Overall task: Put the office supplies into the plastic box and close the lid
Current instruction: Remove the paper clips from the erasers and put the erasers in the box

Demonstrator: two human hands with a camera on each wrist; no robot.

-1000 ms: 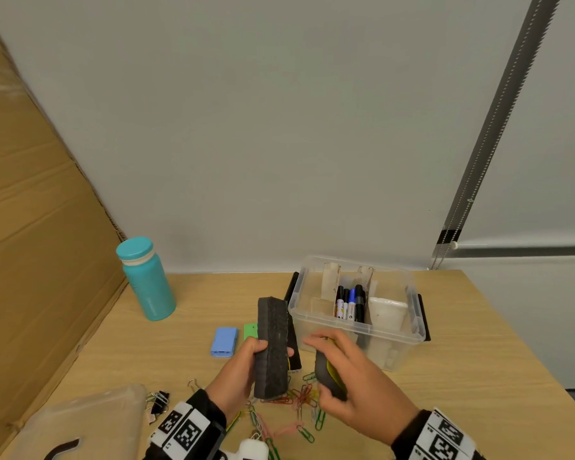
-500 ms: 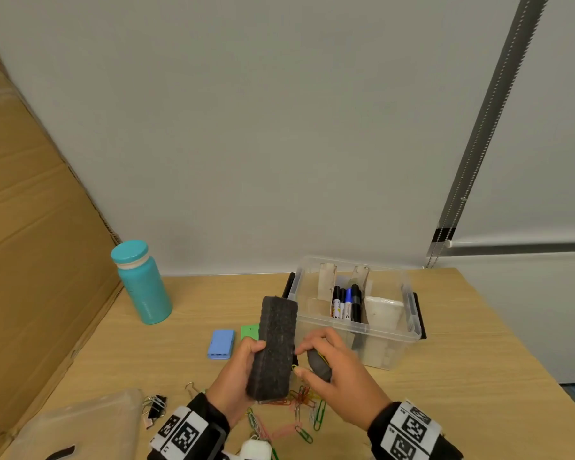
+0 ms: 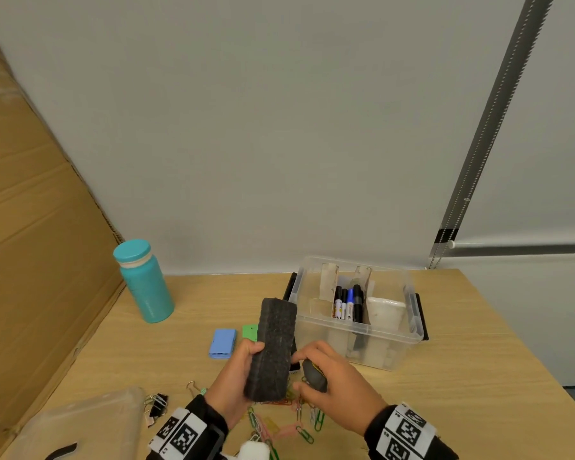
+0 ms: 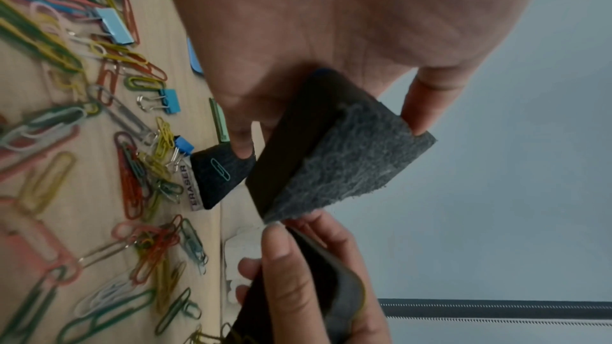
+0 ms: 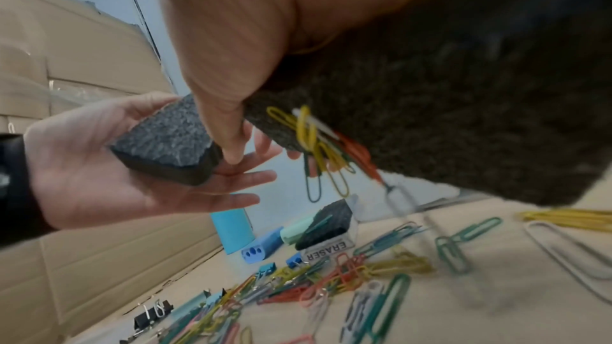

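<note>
My left hand [image 3: 243, 370] grips a big dark felt board eraser [image 3: 273, 346] on end above the table, thumb on its left side. Right beside it my right hand [image 3: 336, 390] holds a smaller dark eraser [image 3: 314, 376] with a yellow edge. Several paper clips [image 5: 318, 140] cling to that small eraser's felt [image 5: 447, 114]. A third eraser [image 4: 218, 177], labelled ERASER, lies on the table. The clear plastic box [image 3: 332, 343] stands open behind my right hand, with markers [image 3: 349, 303] inside. Its clear lid [image 3: 83, 423] lies at the front left.
Coloured paper clips [image 3: 279, 423] are strewn on the table under my hands, with binder clips [image 3: 156, 405] to their left. A blue sharpener [image 3: 223, 343], a green piece [image 3: 249, 332] and a teal bottle [image 3: 143, 280] stand further left. Cardboard [image 3: 30, 260] walls the left side.
My right hand has drawn in to the left with the small eraser, close to the big one. The left hand has tipped the big eraser's top a little to the right.
</note>
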